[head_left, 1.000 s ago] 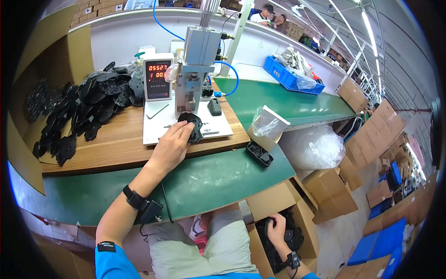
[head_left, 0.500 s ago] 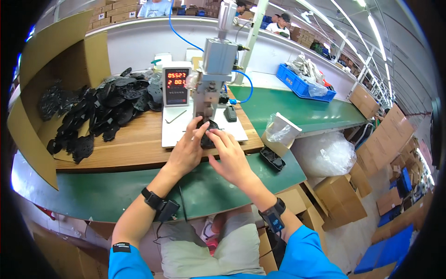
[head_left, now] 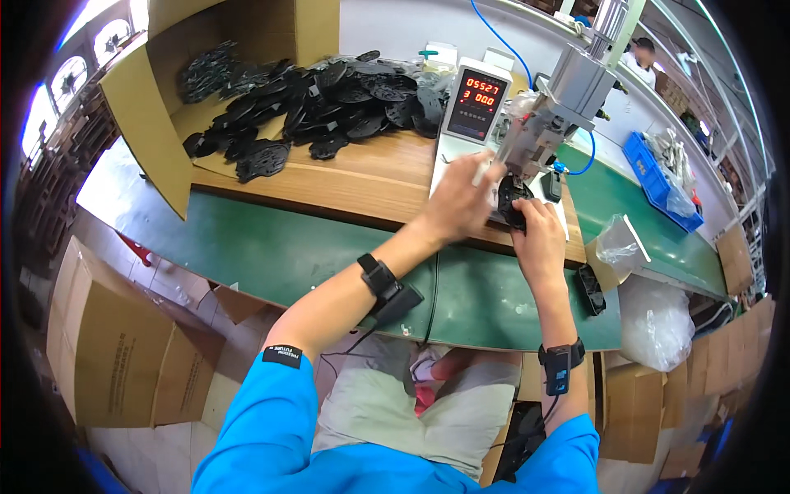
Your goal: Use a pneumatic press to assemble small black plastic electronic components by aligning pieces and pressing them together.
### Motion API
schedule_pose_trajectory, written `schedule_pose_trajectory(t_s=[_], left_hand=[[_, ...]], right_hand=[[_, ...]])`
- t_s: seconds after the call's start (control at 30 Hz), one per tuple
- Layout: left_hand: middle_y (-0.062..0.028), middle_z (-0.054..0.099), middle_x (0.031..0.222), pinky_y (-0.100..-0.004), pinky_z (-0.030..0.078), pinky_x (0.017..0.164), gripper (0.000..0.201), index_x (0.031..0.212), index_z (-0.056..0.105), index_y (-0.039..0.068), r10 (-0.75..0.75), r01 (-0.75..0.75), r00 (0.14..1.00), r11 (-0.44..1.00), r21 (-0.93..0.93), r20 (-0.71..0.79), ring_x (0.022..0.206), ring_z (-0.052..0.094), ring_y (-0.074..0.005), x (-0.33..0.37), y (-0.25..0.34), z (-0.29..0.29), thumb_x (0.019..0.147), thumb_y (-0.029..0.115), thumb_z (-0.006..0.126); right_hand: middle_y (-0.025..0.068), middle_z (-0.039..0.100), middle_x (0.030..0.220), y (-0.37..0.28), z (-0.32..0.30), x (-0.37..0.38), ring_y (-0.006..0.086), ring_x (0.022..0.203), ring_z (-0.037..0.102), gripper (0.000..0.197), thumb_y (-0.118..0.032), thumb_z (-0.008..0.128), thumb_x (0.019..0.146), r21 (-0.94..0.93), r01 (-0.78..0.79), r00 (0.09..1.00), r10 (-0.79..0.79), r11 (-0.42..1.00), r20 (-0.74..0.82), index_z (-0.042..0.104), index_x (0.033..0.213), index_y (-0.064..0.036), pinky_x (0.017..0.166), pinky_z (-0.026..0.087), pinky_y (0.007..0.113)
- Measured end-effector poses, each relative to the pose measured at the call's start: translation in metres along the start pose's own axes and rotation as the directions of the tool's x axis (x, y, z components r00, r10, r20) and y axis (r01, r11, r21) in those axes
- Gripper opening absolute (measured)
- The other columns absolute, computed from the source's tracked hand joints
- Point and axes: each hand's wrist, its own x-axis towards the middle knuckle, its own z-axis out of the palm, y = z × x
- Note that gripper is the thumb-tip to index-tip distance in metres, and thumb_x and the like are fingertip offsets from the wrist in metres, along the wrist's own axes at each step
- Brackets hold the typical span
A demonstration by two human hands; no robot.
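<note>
Green worktop (head_left: 288, 247) carries a wooden board (head_left: 374, 173) set back from its near edge, with a heap of black parts (head_left: 354, 103) left of a white base plate (head_left: 458, 148); black tray (head_left: 590, 290) lies toward the worktop's right edge.

R hand (head_left: 541, 240) on blk part (head_left: 509, 204) under press (head_left: 573, 86); L hand (head_left: 462, 199) blurred, just beside.

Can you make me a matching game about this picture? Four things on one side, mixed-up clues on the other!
Things:
1. right hand
2. counter box
3. bin
4. heap of pieces

Clues:
A. blue
B. black, piled up
C. touching a black part under the press
D. lit up red

Pairs: 1-C, 2-D, 3-A, 4-B
</note>
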Motion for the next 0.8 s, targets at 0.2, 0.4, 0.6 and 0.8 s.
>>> schedule_pose_trajectory(t_s=[0.2,0.4,0.6,0.8], left_hand=[[-0.0199,0.056,0.137,-0.0562,0.040,0.109,0.057,0.132,0.054,-0.001,-0.604,0.351,0.796,0.407,0.844,-0.040,0.136,0.048,-0.0374,-0.006,-0.093,-0.067,0.083,0.022,0.071],[-0.0220,0.061,0.134,-0.0555,0.043,0.110,0.042,0.125,0.070,0.003,-0.891,0.359,0.438,0.299,0.884,0.123,0.135,0.052,-0.0394,-0.034,-0.141,-0.105,0.088,0.024,0.069],[-0.0225,0.063,0.129,-0.0527,0.050,0.106,0.029,0.117,0.072,0.001,-0.832,0.315,0.457,0.482,0.817,0.315,0.125,0.059,-0.0406,-0.031,-0.101,-0.104,0.091,0.012,0.066],[-0.0221,0.061,0.125,-0.0501,0.054,0.097,0.026,0.113,0.068,-0.003,-0.751,0.271,0.547,0.578,0.770,0.371,0.118,0.061,-0.0389,-0.002,-0.078,-0.090,0.092,0.010,0.065]], right_hand=[[0.0093,0.069,0.105,-0.002,-0.001,0.001,0.0326,0.102,0.065,0.041,0.004,0.080,0.071,-0.014,0.006,1.000,-0.006,1.000,-0.004,0.070,0.110,-0.0045,0.090,0.055,0.045],[0.0112,0.070,0.109,0.006,-0.001,-0.006,0.0332,0.108,0.067,0.040,0.005,0.074,0.073,0.029,-0.051,0.999,0.051,0.998,-0.003,0.070,0.112,-0.0054,0.091,0.058,0.046],[0.0079,0.067,0.107,-0.006,0.006,-0.006,0.0304,0.105,0.065,0.038,0.002,0.078,0.073,-0.005,-0.016,1.000,0.016,1.000,0.019,0.069,0.109,-0.0071,0.087,0.059,0.044],[0.0065,0.066,0.106,0.001,0.003,-0.006,0.0296,0.104,0.065,0.037,0.000,0.081,0.074,-0.044,-0.034,0.999,0.035,0.998,0.011,0.068,0.108,-0.0070,0.086,0.059,0.043]])
